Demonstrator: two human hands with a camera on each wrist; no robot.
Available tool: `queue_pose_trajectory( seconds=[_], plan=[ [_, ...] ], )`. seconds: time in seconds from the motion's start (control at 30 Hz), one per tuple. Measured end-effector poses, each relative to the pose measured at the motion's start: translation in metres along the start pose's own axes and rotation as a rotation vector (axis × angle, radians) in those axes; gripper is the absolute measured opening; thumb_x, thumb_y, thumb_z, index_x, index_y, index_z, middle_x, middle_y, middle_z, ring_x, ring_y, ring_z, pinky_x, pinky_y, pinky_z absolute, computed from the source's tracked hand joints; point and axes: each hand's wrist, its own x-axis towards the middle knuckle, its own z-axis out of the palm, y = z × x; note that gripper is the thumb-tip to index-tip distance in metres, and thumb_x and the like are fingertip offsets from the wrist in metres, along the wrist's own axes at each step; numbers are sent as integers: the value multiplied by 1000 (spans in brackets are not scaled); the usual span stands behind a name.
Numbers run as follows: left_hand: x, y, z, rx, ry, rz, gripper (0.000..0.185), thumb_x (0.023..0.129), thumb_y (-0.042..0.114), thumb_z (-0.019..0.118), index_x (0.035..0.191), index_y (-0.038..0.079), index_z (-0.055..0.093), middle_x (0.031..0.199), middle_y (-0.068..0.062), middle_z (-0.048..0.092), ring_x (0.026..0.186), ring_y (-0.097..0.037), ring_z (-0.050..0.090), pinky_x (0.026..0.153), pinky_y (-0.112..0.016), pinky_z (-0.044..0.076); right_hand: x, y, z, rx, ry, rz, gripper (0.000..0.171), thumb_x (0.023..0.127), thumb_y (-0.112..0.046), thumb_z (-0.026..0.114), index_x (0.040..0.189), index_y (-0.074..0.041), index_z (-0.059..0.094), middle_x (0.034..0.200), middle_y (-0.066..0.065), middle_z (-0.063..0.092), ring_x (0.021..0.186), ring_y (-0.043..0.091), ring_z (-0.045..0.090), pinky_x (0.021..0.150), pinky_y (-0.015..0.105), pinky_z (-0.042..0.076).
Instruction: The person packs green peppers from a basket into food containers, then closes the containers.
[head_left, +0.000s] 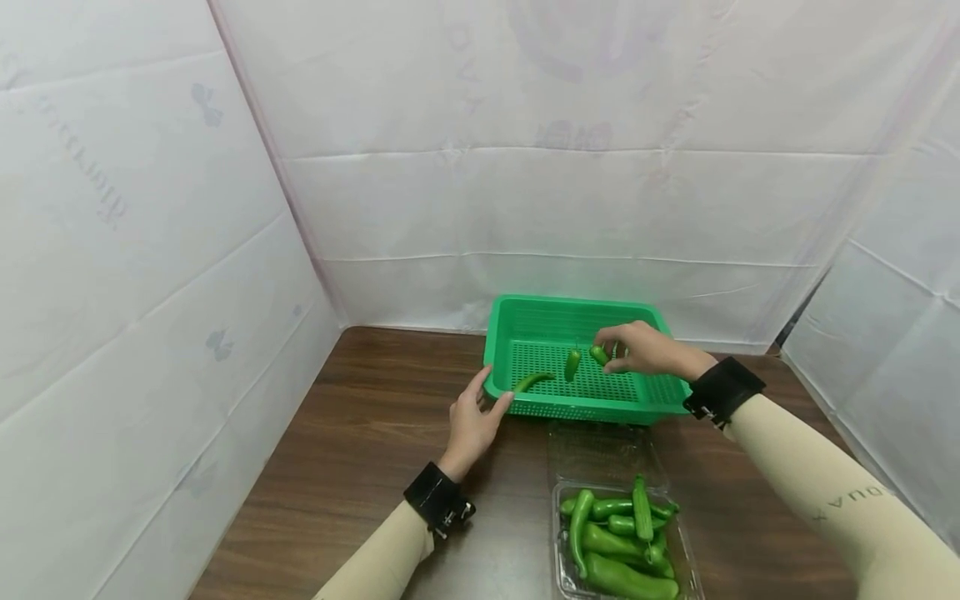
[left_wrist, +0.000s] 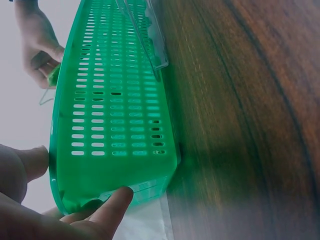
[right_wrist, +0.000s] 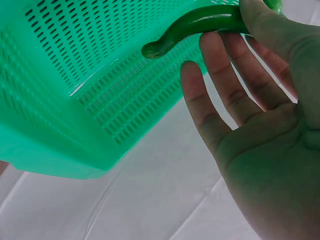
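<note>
My right hand (head_left: 645, 350) pinches a green pepper (head_left: 598, 355) over the green basket (head_left: 525, 329) while my left hand (head_left: 472, 421), fingers relaxed, touches its corner; a loose pinch could drop the pepper outside onto the table (head_left: 360, 450).

The head view looks forward and down on the table (head_left: 360, 433) from above, while both wrist views sit close against the green basket (head_left: 577, 367), the part all three share, seen from low beside each hand.

Dark wooden table (head_left: 360, 467), creased white sheeting walls (head_left: 525, 192), even light
</note>
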Motion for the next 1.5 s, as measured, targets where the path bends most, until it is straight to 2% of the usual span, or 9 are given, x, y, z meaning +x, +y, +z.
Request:
queue_pose_trajectory(
  seconds=[0.2, 0.43, 0.67, 0.8, 1.07, 1.27, 1.37, 1.5],
  plan=[
    [-4, 1, -5, -26, -25, -12, 74, 98, 26, 73, 161, 13, 35, 152, -19, 49, 137, -33, 52, 106, -49, 49, -10, -8, -3, 55, 73, 28, 41, 92, -11, 78, 130, -2, 63, 113, 11, 68, 96, 26, 67, 85, 37, 57],
    [-13, 2, -12, -28, -51, -90, 83, 99, 33, 72, 163, 9, 26, 150, -29, 48, 131, -41, 57, 103, -53, 51, -21, -19, -7, 134, 114, 45, 47, 95, -16, 76, 137, -4, 59, 117, 9, 67, 103, 28, 66, 90, 36, 56],
    [-26, 4, -18, 16, -76, -104, 81, 99, 32, 71, 160, 0, 29, 140, -30, 57, 123, -40, 63, 99, -51, 54, -32, -33, -10, 178, 123, 69, 48, 95, -20, 75, 139, -8, 59, 116, 4, 68, 105, 22, 66, 92, 34, 56],
    [-34, 3, -19, 23, -105, -101, 76, 99, 33, 71, 158, 0, 34, 138, -30, 59, 120, -41, 65, 96, -52, 56, -40, -41, -14, 169, 131, 63, 49, 96, -19, 74, 140, -6, 58, 115, 3, 68, 104, 22, 67, 93, 37, 56],
    [-53, 5, -19, -1, -204, -57, 68, 101, 32, 68, 156, 4, 39, 141, -30, 57, 119, -43, 65, 92, -52, 58, -59, -54, -14, 95, 182, -3, 47, 93, -13, 77, 137, -8, 61, 108, -3, 70, 96, 16, 68, 83, 30, 57],
    [-62, 7, -13, -30, -284, -51, 64, 101, 29, 69, 154, 4, 43, 129, -27, 66, 107, -35, 72, 81, -41, 62, -77, -62, -15, 101, 196, -23, 48, 91, -9, 78, 136, -13, 63, 107, -9, 71, 93, 10, 69, 78, 29, 58],
    [-68, 10, -9, -66, -348, -63, 61, 101, 25, 69, 152, 4, 45, 122, -24, 70, 102, -31, 74, 75, -33, 63, -87, -68, -16, 105, 185, -33, 48, 90, -6, 78, 136, -12, 63, 108, -11, 70, 94, 11, 69, 79, 29, 59],
    [-75, 13, -6, -71, -429, -58, 57, 101, 21, 69, 151, 4, 47, 120, -22, 71, 100, -29, 75, 71, -28, 62, -98, -77, -16, 88, 178, -37, 47, 90, -6, 79, 134, -13, 64, 109, -12, 71, 95, 12, 70, 73, 31, 59]
  ],
)
